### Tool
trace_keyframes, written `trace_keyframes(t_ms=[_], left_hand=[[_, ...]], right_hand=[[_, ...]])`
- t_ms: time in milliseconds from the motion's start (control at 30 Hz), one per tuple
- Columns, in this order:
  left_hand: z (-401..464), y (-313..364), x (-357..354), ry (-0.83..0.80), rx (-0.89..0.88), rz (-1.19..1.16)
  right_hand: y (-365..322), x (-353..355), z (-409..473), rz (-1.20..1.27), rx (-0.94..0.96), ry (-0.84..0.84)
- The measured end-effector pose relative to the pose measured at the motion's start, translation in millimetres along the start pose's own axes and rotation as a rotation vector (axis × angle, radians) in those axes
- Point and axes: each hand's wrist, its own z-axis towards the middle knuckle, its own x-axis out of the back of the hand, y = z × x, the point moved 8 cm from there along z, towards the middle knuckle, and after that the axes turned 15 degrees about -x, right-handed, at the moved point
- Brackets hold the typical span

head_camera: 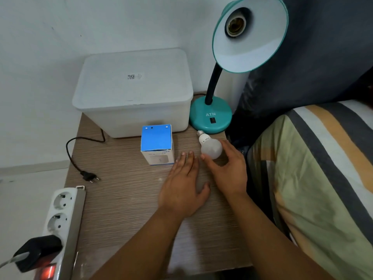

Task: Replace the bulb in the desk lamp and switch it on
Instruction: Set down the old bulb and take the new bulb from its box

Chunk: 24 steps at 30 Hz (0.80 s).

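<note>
A teal desk lamp stands at the back right of the wooden table, its base [211, 116] bearing a black switch [212, 120]. Its shade [250, 35] tilts toward me and the socket [235, 25] inside is empty. A white bulb [210, 145] lies on the table just in front of the base, screw cap pointing toward the lamp. My right hand [228, 168] curls around the bulb's round end, fingers touching it. My left hand [181, 186] rests flat and open on the table beside it. A blue and white bulb box [157, 144] stands left of the bulb.
A large white lidded plastic bin [133, 93] fills the back of the table [125, 199]. The lamp's black cord and unplugged plug [88, 176] lie at the left. A white power strip [58, 215] with a lit red switch sits at the left edge. A striped bed [314, 178] borders the right.
</note>
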Motion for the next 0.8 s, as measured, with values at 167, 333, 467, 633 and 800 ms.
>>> trace_keyframes(t_ms=[167, 333, 467, 633, 800], left_hand=[[0, 0, 1, -0.006, -0.001, -0.006], [0, -1, -1, -0.007, 0.010, -0.010], [-1, -1, 0, -0.009, 0.015, -0.017], [1, 0, 1, -0.028, 0.012, -0.018], [-2, 3, 4, -0.083, 0.007, -0.059]], right_hand=[[2, 1, -1, -0.004, -0.026, -0.001], [3, 1, -1, 0.004, -0.045, -0.011], [4, 1, -2, 0.004, -0.047, -0.009], [5, 1, -3, -0.001, -0.059, -0.036], [8, 7, -12, 0.030, -0.093, -0.111]])
